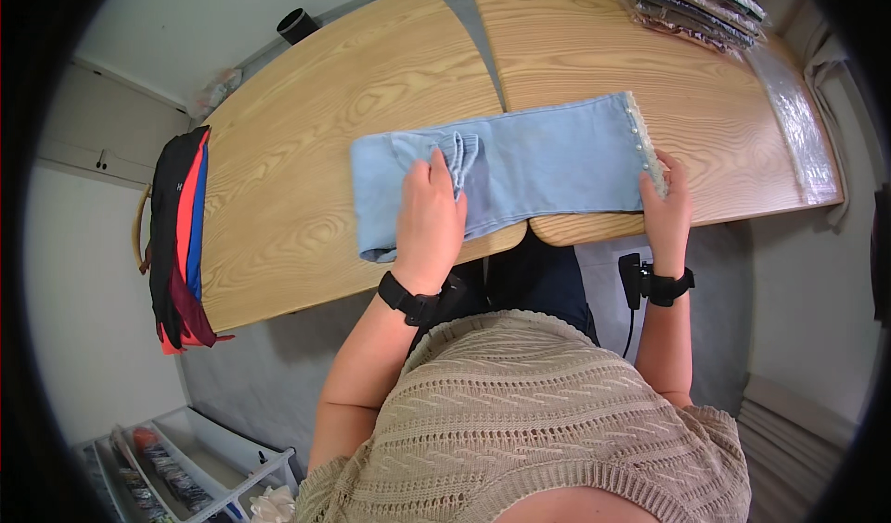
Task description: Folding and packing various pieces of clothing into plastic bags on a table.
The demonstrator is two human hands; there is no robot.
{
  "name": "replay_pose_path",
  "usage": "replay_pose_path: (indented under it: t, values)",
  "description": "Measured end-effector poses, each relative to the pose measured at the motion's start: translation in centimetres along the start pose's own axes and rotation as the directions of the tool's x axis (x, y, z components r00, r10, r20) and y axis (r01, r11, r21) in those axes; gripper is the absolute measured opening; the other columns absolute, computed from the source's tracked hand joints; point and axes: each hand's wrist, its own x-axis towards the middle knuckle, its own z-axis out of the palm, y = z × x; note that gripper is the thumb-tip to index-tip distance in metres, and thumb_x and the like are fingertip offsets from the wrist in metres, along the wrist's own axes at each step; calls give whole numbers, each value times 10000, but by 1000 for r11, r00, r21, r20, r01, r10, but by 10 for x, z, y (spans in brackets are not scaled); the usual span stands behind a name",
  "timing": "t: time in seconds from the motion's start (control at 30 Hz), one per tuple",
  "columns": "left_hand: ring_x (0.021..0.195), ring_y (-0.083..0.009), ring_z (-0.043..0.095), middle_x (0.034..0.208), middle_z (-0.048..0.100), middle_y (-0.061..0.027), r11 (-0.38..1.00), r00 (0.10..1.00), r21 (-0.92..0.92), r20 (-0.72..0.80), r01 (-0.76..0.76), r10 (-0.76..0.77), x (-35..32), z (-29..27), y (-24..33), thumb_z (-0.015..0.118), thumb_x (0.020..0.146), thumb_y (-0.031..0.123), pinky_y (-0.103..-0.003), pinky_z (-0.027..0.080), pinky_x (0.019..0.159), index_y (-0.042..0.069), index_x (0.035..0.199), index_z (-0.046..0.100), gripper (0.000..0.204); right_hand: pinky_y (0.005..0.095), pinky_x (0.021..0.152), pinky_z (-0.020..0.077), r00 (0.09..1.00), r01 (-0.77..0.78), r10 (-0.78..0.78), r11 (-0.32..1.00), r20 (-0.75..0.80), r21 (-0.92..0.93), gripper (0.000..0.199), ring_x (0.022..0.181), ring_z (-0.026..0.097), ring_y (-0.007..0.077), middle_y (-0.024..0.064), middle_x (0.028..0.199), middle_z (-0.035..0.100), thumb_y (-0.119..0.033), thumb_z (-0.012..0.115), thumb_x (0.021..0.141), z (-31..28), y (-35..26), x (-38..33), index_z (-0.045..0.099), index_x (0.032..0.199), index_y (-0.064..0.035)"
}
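Note:
Folded light blue jeans lie lengthwise across the two tabletops. A cream lace trim with pearl-like beads edges their right end. Near the left end, my left hand pinches a bunched, doubled fold of the denim that stands up from the layer beneath. My right hand grips the near corner of the trimmed end, thumb on top and the other fingers along the edge. The undersides of the fingertips are hidden.
Clothes in clear plastic bags are stacked at the far right, with a clear plastic sleeve nearer. Garments hang over the left table edge. A black cup-shaped container is behind. A divided bin stands lower left.

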Motion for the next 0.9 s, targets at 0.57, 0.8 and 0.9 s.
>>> replay_pose_path:
  t: [0.57,0.8,0.9]
  values:
    - [894,-328,523,983,490,-172,998,996,-34,-78,-47,44,8,1,8,648,786,40,-379,461,774,-81,1283,427,557,296,712,460,1000,18,-19,998,-14,-54,315,774,577,168,96,887,616,-94,599,855,1,-3,-1,553,1161,-36]
    - [902,-330,523,1015,491,-177,999,996,-21,78,-43,45,-1,-3,22,686,781,99,-376,455,808,-66,1280,439,581,291,702,455,999,23,-25,997,-25,-72,320,767,569,162,93,879,611,-107,603,853,2,-3,-2,554,1162,-38]
    - [956,-326,523,1082,498,-171,980,989,-160,69,-115,128,-13,-11,18,704,780,141,-373,447,850,-33,1273,465,575,290,705,455,1000,19,-20,998,-17,-59,320,775,571,160,93,894,613,-109,603,853,2,2,-2,554,1162,-39]
